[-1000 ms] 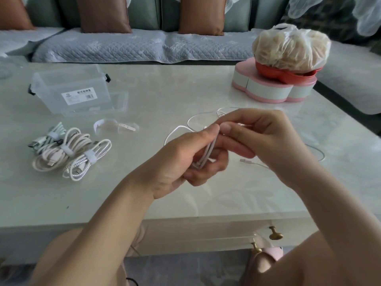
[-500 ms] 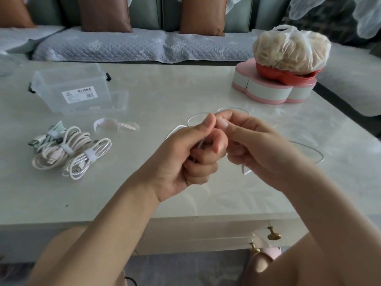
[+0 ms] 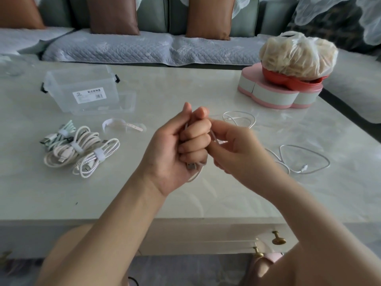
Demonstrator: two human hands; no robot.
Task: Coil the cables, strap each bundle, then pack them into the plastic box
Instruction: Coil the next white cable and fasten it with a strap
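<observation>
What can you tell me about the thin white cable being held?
The white cable is thin and smooth. The left hand grips part of it, a metal USB plug poking out below the fist; the right hand pinches it. The rest trails in loose loops on the table, ending in a small connector.

Single wide-angle view, worn on head. Looked forward and down across counter (image 3: 185, 87) from its near edge. Left hand (image 3: 175, 149) and right hand (image 3: 239, 155) sat close to lens, mid-frame, forearms entering from below. Sofa (image 3: 123, 48) lined far side.
</observation>
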